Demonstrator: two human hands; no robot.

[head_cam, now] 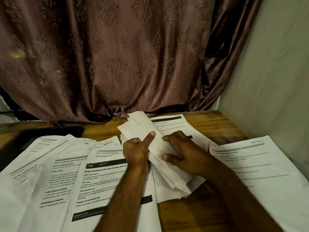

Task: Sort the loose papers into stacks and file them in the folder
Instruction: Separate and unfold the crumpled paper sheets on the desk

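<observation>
A bundle of white sheets [143, 131], bent and blank side up, stands tilted at the table's middle. My left hand [136, 150] grips its left edge, thumb laid on top. My right hand [182, 151] holds its right side with thumb and fingers curled over the paper. Printed sheets [66, 173] fan out overlapping on the left, the top one headed "Drop Essential Oil onto Aroma Stone". Another printed sheet [257, 166] marked "Section 2" lies on the right. One more page [173, 124] lies behind the bundle. A dark flat thing [50, 133], perhaps the folder, lies at the back left, partly under the papers.
The wooden table [217, 124] ends at a brown patterned curtain [117, 56] behind. A pale wall [270, 81] closes the right side. Bare wood shows between my forearms near the front edge.
</observation>
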